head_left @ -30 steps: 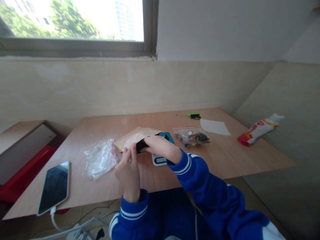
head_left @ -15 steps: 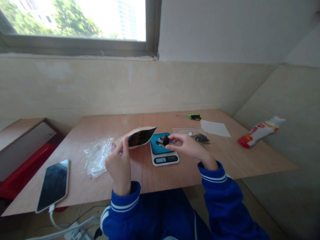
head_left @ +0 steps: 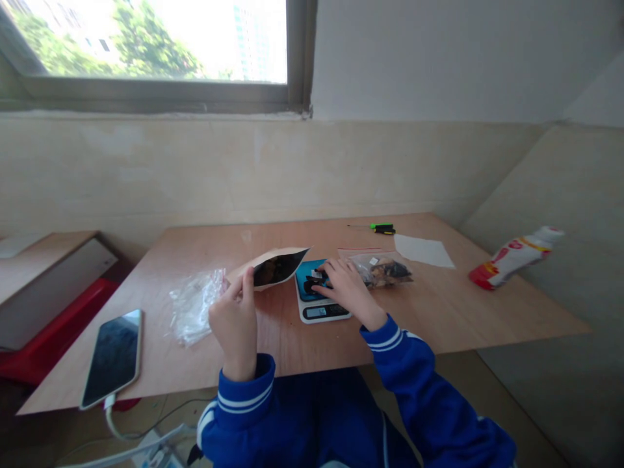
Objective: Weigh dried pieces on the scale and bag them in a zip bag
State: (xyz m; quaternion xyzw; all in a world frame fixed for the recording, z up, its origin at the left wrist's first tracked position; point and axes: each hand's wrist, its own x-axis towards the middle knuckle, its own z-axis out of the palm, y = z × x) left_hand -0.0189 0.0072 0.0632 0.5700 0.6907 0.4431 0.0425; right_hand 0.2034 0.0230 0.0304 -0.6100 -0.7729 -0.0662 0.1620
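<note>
Right hand [head_left: 344, 289] lowered since earlier frame, fingers resting on dark pieces [head_left: 312, 284] atop scale [head_left: 319, 304], left hand [head_left: 234, 318] pinching open kraft pouch [head_left: 273, 266], plywood table [head_left: 463, 305], window [head_left: 146, 39] above.

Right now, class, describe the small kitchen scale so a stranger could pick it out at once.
Start at the wooden table under the window. Near its middle, between the open brown paper pouch in the left hand and a clear zip bag of dark pieces, sits the white scale. Only it has a blue top and a small display; the right hand rests on it.

Left hand [head_left: 234, 323] raised with fingers pinched; right hand [head_left: 344, 292] lowered, palm down.
</note>
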